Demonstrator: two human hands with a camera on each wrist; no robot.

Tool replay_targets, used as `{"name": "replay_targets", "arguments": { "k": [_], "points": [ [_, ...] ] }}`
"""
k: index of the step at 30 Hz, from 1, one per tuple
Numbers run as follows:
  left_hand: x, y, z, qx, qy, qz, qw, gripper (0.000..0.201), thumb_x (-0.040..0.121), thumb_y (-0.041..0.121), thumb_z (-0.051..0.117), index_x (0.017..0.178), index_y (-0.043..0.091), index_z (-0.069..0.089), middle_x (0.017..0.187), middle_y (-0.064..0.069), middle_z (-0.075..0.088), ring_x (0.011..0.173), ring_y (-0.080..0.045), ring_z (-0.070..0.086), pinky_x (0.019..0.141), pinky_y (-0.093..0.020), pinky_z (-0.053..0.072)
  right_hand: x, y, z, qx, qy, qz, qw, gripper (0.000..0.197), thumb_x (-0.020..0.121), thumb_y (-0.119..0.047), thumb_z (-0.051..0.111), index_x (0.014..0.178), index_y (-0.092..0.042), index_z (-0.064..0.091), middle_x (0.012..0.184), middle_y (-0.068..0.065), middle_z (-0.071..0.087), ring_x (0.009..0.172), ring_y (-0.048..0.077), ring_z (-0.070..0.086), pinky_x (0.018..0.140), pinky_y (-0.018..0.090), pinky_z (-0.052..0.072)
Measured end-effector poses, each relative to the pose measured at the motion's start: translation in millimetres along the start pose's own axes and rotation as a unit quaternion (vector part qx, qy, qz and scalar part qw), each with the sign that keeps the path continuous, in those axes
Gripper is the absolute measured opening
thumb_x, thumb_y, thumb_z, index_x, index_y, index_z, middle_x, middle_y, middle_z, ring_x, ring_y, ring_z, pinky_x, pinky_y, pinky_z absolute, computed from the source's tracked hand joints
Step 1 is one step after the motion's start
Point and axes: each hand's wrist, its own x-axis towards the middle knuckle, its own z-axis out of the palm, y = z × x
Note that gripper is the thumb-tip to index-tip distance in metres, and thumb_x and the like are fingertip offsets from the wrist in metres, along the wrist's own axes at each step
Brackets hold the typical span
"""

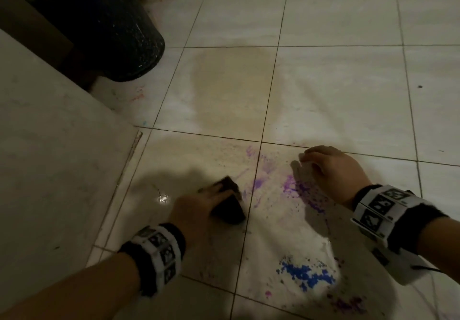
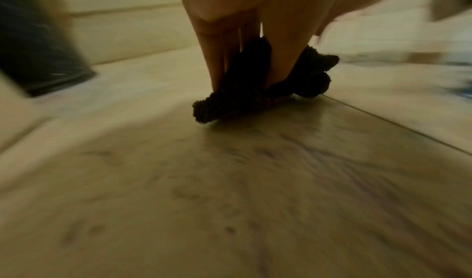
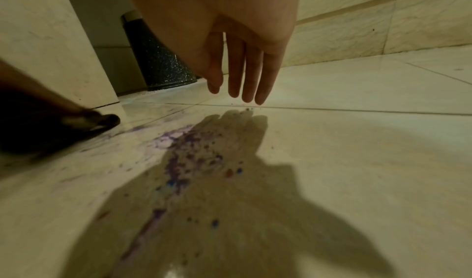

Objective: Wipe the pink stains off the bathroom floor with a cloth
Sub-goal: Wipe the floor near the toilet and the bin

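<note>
While the left hand grips a dark cloth and presses it onto the tiled floor, purple-pink stains lie just right of the cloth. Right hand hovers over the stains, fingers straight, holding nothing. Blue splatter sits nearer the person; a black bin stands well apart.

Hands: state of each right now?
Left hand: holding the dark cloth against the floor.
Right hand: open, fingers straight, holding nothing, just above the floor.
</note>
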Motion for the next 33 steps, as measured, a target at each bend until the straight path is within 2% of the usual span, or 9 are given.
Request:
{"name": "replay_targets", "arguments": {
  "k": [5,10,14,16,18,22,26,29,33],
  "points": [
    [-0.7,-121.8,-29.1,-0.074,0.046,-0.307,0.948,0.051,0.094,0.054,0.044,0.131,0.021,0.055,0.125,-0.013,0.06,0.11,-0.027,0.055,0.099,-0.032,0.038,-11.5,-2.6,-4.1,0.011,0.01,-0.014,1.0,0.025,0.076,0.008,0.062,0.095,-0.005,0.072,0.107,0.014,0.068,0.094,0.035,0.065,0.073,0.043,0.054],
    [-18.3,-152.2,10.8,0.069,-0.071,-0.428,0.898,0.064,0.096,0.022,0.043,0.151,0.012,0.011,0.153,-0.018,0.021,0.135,-0.034,0.031,0.111,-0.039,0.029,-22.9,5.2,-6.5,0.006,0.005,-0.014,1.0,0.024,0.077,0.008,0.062,0.093,-0.005,0.072,0.107,0.012,0.068,0.095,0.034,0.065,0.071,0.044,0.056],
    [-22.3,-53.3,18.7,0.006,-0.033,-0.308,0.951,0.064,0.097,0.027,0.049,0.151,0.014,0.016,0.155,-0.018,0.016,0.132,-0.029,0.04,0.101,-0.031,0.039,-26.5,11.0,-6.6,0.002,0.017,-0.024,1.0,0.025,0.073,0.011,0.064,0.09,-0.006,0.073,0.104,0.013,0.069,0.09,0.035,0.066,0.066,0.045,0.057],
    [-37.5,-8.4,30.9,0.024,-0.08,-0.162,0.983,0.087,0.055,0.021,0.089,0.134,0.011,0.053,0.134,-0.021,0.052,0.1,-0.025,0.067,0.071,-0.025,0.055,-27.1,9.8,-6.1,0.0,0.02,-0.037,0.999,0.024,0.072,0.011,0.065,0.088,-0.005,0.073,0.102,0.014,0.07,0.088,0.035,0.067,0.064,0.044,0.057],
    [-44.5,15.1,34.5,0.101,-0.12,-0.102,0.982,0.094,0.023,0.019,0.094,0.114,0.014,0.069,0.111,-0.013,0.069,0.073,-0.019,0.072,0.052,-0.023,0.054,-26.2,8.1,-6.9,0.0,0.026,-0.044,0.999,0.023,0.072,0.01,0.065,0.088,-0.005,0.073,0.101,0.014,0.07,0.088,0.035,0.067,0.065,0.045,0.057],
    [-39.5,-8.1,1.1,0.041,-0.071,-0.2,0.976,0.065,0.087,0.01,0.061,0.145,0.02,0.034,0.142,-0.007,0.047,0.122,-0.026,0.053,0.098,-0.033,0.042,-26.8,5.9,-10.8,0.004,0.05,-0.064,0.997,0.027,0.067,0.012,0.067,0.086,-0.006,0.073,0.098,0.014,0.07,0.085,0.034,0.068,0.063,0.045,0.058],
    [-58.6,-70.0,-10.3,0.038,-0.03,-0.353,0.934,0.049,0.091,0.023,0.059,0.137,0.013,0.045,0.123,-0.014,0.057,0.107,-0.032,0.055,0.089,-0.036,0.041,-28.9,12.3,-17.3,-0.009,0.068,-0.066,0.995,0.029,0.062,0.015,0.069,0.083,-0.005,0.073,0.095,0.014,0.071,0.082,0.034,0.069,0.061,0.043,0.058],
    [-71.3,-88.3,26.9,0.071,-0.077,-0.366,0.925,0.063,0.095,0.055,0.038,0.143,0.013,0.037,0.14,-0.011,0.044,0.123,-0.027,0.044,0.104,-0.033,0.03,-31.8,17.0,-19.4,-0.017,0.068,-0.06,0.996,0.03,0.062,0.016,0.069,0.083,-0.005,0.073,0.094,0.014,0.071,0.081,0.034,0.068,0.06,0.042,0.057],
    [-64.4,-31.6,49.0,0.018,-0.044,-0.292,0.955,0.048,0.099,0.037,0.043,0.141,0.012,0.039,0.138,-0.008,0.044,0.128,-0.026,0.042,0.103,-0.03,0.032,-38.0,16.2,-17.0,-0.02,0.053,-0.064,0.996,0.029,0.063,0.016,0.068,0.084,-0.005,0.073,0.092,0.014,0.071,0.08,0.035,0.068,0.059,0.043,0.058]
  ]
}}
